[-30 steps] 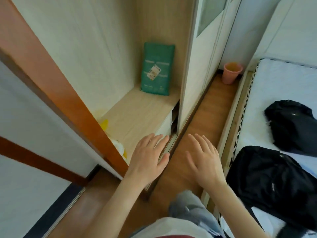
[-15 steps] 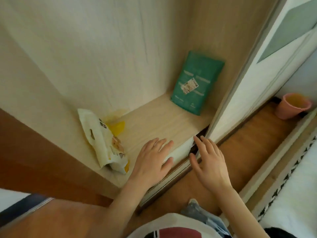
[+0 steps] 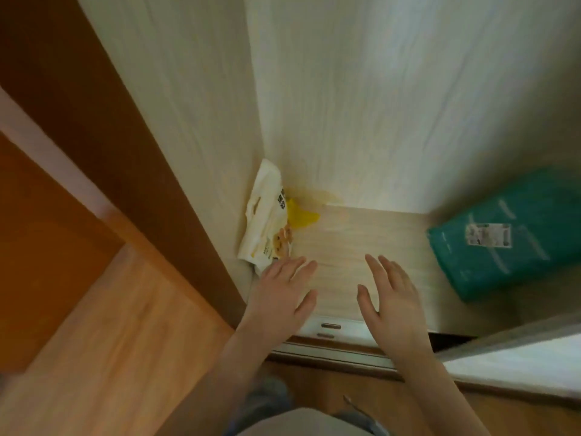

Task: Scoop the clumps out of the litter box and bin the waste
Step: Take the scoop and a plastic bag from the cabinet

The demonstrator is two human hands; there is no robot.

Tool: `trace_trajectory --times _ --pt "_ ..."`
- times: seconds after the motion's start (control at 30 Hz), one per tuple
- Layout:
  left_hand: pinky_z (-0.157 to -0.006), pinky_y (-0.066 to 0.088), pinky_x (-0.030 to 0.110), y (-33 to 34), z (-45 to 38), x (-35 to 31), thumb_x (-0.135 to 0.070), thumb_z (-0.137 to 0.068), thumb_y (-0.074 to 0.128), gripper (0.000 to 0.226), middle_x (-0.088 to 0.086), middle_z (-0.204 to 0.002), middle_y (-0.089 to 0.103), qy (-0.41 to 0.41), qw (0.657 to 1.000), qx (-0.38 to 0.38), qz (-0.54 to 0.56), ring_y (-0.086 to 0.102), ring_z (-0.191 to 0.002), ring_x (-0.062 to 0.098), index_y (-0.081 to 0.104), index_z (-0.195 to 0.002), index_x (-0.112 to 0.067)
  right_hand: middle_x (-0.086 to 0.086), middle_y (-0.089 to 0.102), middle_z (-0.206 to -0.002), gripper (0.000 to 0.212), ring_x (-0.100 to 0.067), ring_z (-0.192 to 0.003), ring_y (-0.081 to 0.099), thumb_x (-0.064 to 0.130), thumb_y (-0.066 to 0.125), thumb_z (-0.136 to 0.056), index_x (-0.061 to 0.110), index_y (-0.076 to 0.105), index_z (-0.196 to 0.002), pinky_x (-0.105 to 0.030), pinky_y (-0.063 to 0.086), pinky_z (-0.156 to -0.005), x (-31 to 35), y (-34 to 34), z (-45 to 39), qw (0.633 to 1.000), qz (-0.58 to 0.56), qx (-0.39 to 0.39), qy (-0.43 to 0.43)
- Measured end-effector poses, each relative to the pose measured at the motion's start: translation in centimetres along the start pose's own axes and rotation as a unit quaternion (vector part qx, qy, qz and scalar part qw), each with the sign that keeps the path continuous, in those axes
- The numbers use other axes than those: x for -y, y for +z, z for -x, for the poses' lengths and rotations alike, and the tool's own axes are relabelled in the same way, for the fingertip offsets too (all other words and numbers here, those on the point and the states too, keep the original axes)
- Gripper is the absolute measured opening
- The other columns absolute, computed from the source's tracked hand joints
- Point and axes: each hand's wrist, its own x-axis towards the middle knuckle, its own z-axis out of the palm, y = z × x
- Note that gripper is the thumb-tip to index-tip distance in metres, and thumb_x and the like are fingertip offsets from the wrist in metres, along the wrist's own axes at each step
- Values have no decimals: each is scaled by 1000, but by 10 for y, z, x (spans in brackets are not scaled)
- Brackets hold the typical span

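No litter box, scoop or bin is in view. A white and yellow bag (image 3: 269, 220) leans in the left corner of an open wardrobe, on its pale wooden shelf (image 3: 342, 247). My left hand (image 3: 283, 287) hovers open just below the bag, its fingertips close to the bag's lower edge; I cannot tell if they touch. My right hand (image 3: 390, 300) is open over the shelf's front edge, holding nothing. A green bag (image 3: 509, 237) leans against the right side of the shelf.
A white drawer front with two small handles (image 3: 327, 330) sits under the shelf. The sliding door track (image 3: 330, 357) runs along the floor. A brown door panel (image 3: 103, 127) stands at the left. A white sliding door (image 3: 515, 363) juts in at lower right.
My view has swung left and down into the wardrobe. Both hands have moved forward over the shelf, the left one nearer the white bag. The pink bucket and the bed have left the view.
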Motion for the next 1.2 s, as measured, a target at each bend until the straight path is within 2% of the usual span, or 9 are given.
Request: trace_trajectory --times 0.1,0.23,0.37,0.53,0.7,0.83,0.97,1.1,1.2 --pt "-112 30 41 -7 5 17 -50 -94 24 58 0 -145 44 -46 999 0 -7 34 -136 24 40 -143 -25 -12 47 -144 59 -32 -134 40 46 30 -93 18 42 -143 -47 36 -107 14 11 -21 999 -15 15 -41" --pt "-111 33 40 -11 0 42 -49 -94 26 54 -2 -145 44 -71 997 -15 -9 34 -137 22 38 -143 -29 -11 43 -147 60 -31 -136 38 47 28 -93 19 40 -145 -48 35 -109 38 24 -47 997 -19 26 -76" --pt "-114 21 34 -17 -23 65 -52 -92 19 60 -5 -150 36 -69 998 -13 0 26 -140 18 33 -146 -30 -10 43 -147 59 -31 -137 37 46 29 -93 19 39 -145 -48 36 -109 56 34 -75 996 -15 21 -87" --pt "-114 16 29 -17 -46 83 -43 -99 35 52 -5 -152 34 -69 997 -28 24 24 -140 15 30 -148 -27 -11 43 -147 58 -31 -136 38 45 28 -94 17 40 -144 -47 35 -109 70 45 -105 996 -14 15 -87" --pt "-113 21 29 -14 -68 89 -38 -99 40 54 -4 -151 33 -97 993 -36 53 26 -138 14 26 -149 -24 -12 44 -146 57 -32 -135 39 43 29 -95 16 40 -144 -47 35 -108 82 54 -133 993 -17 21 -113" --pt "-108 31 30 2 -98 98 -35 -98 44 56 1 -149 36 -178 974 -62 124 34 -134 18 28 -148 -16 -12 44 -145 56 -32 -135 40 42 28 -95 16 40 -143 -49 38 -106 84 59 -154 988 -22 39 -145" --pt "-105 33 33 28 -131 118 -26 -95 49 61 8 -148 34 -302 932 -50 193 36 -133 24 24 -148 -12 -11 42 -147 57 -31 -136 37 44 25 -96 18 36 -145 -49 38 -106 81 65 -177 981 -23 69 -178" --pt "-104 37 38 53 -142 135 -21 -92 50 67 15 -148 31 -357 921 -2 157 36 -131 31 17 -148 -9 -12 43 -145 59 -30 -133 41 44 26 -94 17 38 -144 -47 41 -103 80 70 -200 971 -13 95 -218" --pt "-96 45 37 64 -140 140 -19 -93 49 65 14 -137 45 -384 915 20 121 50 -119 29 17 -149 -8 -11 43 -145 58 -29 -131 42 42 27 -94 17 36 -145 -46 42 -102 78 76 -212 965 -5 110 -239"
